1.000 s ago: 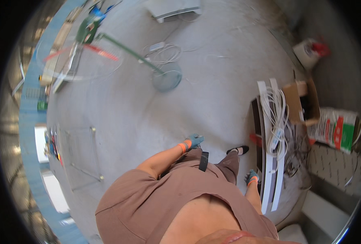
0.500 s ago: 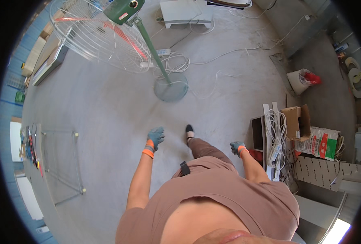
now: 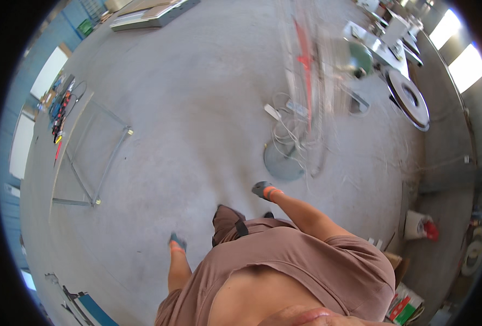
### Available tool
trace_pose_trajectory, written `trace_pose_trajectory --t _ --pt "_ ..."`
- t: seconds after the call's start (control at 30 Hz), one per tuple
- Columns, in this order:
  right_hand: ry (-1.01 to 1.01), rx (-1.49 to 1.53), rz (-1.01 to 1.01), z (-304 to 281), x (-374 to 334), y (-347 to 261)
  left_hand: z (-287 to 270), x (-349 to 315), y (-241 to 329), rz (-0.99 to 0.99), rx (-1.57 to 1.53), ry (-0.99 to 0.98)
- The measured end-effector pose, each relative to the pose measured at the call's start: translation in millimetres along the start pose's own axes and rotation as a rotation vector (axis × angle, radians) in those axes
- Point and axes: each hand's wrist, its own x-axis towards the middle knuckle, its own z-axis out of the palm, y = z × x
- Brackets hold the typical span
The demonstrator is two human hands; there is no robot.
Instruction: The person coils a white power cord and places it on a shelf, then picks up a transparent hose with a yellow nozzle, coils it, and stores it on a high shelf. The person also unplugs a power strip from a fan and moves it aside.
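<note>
My left hand (image 3: 178, 240), in a grey-blue glove with an orange cuff, hangs low beside my left hip. It holds nothing that I can see; its fingers look loosely apart, though small and slightly blurred. My right hand (image 3: 262, 190) reaches forward over the floor in a matching glove, and its fingers are smeared too much to read. Ahead of it stands a large floor fan, its round green base (image 3: 284, 160) nearest to that hand. The fan's wire cage and green motor (image 3: 359, 58) are blurred. Neither hand touches anything visible.
White cables (image 3: 289, 127) lie around the fan's base. On the left stands a table (image 3: 80, 127) with tools and a thin metal leg frame. A flat panel stack (image 3: 154, 16) lies at the back. To the right are a white sack (image 3: 416, 225) and a round disc-like object (image 3: 408, 98).
My view has swung to the right, so the fan appears farther right. My right hand has come forward, while my left hand has dropped back beside my hip.
</note>
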Motion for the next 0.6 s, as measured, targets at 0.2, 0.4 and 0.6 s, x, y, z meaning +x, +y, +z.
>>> trace_pose_trajectory --t 0.2,0.4,0.6 --pt "-0.062 0.176 -0.023 -43 163 -177 -11 30 22 -0.275 -0.041 0.394" --pt "-0.17 -0.908 -0.41 -58 297 -157 140 164 194 -0.187 0.263 0.315" --pt "-0.158 0.048 0.494 -125 343 -113 401 261 401 -0.011 0.124 -0.17"
